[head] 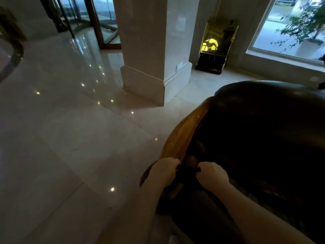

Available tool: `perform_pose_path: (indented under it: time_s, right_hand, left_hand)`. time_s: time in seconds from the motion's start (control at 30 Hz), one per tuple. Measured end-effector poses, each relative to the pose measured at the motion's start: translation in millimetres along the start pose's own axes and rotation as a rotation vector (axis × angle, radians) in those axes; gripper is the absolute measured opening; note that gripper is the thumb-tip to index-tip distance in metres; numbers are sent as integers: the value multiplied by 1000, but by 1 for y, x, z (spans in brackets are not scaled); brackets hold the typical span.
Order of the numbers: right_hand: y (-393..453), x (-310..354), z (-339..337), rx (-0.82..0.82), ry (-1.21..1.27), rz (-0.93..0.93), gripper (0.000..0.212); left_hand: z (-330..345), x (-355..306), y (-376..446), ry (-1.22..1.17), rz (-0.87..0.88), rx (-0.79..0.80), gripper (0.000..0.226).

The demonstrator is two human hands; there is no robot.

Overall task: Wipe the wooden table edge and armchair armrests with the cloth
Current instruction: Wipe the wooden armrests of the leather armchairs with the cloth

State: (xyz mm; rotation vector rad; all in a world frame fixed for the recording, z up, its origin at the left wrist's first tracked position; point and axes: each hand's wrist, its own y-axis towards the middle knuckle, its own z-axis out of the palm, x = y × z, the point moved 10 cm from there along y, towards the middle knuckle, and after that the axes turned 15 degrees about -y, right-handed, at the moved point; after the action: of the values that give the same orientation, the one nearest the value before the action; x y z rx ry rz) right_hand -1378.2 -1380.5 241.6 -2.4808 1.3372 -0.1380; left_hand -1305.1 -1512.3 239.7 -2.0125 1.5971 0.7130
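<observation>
- Left hand (164,170) fingers curled tight on left end of dark cloth (188,170).
- Right hand (212,173) fisted on its right end.
- Cloth stretched between both hands, over near end of glossy curved wooden armrest (184,132).
- Dark leather armchair (263,129) on pale polished marble floor (70,138).

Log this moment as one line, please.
stage: wiping armrest | left hand: gripping dark cloth | right hand: gripping same cloth | cloth: stretched across wooden armrest near end | armchair: dark upholstery

shiny marble floor (66,138) everywhere, big square column (149,50) mid-room, glowing yellow display cabinet (215,44) by the window (288,27), leafy plant (306,23) outside it
</observation>
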Motion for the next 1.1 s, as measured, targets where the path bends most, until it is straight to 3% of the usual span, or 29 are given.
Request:
perform_pose_path:
  time_s: [0.63, 0.9, 1.1]
  right_hand:
    - [150, 21, 71, 256, 244, 177, 14]
    - [205, 25, 94, 339, 327, 264, 15]
    - [248, 16, 107, 288, 398, 384, 13]
  left_hand:
    - [36, 114, 141, -79, -45, 278, 23]
    - [57, 155, 198, -88, -37, 470, 27]
    - [71, 186, 250, -217, 20, 351, 26]
